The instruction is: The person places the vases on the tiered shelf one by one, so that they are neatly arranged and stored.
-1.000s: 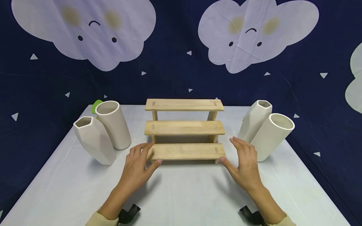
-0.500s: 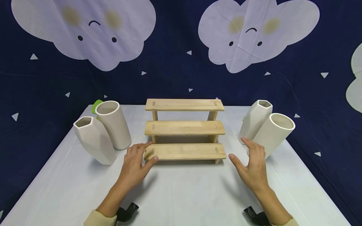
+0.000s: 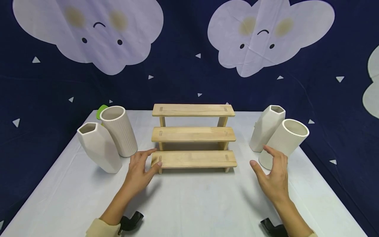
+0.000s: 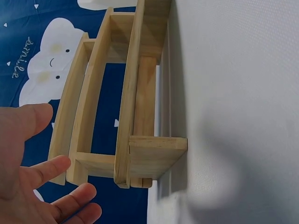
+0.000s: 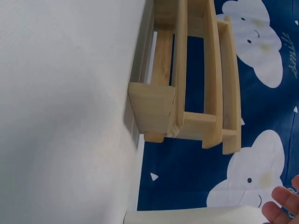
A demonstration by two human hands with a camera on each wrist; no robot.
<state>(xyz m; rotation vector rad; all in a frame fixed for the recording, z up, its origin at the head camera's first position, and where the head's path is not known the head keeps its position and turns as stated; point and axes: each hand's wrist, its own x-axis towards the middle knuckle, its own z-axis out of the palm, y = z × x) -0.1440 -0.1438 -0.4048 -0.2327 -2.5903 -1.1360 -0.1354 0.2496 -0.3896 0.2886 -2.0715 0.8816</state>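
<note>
Now the right hand (image 3: 273,179) has let go of the wooden step shelf (image 3: 193,158) and moved toward the round white vase (image 3: 284,143), fingers loose. Left hand (image 3: 140,172) rests loose beside the shelf's end.

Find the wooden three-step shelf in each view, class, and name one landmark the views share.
Head: wooden shelf at table centre, between the hands.
Left wrist: turned sideways, upper middle.
Right wrist: sideways, upper right of centre.
Shared landmark: the cloud backdrop.
</note>
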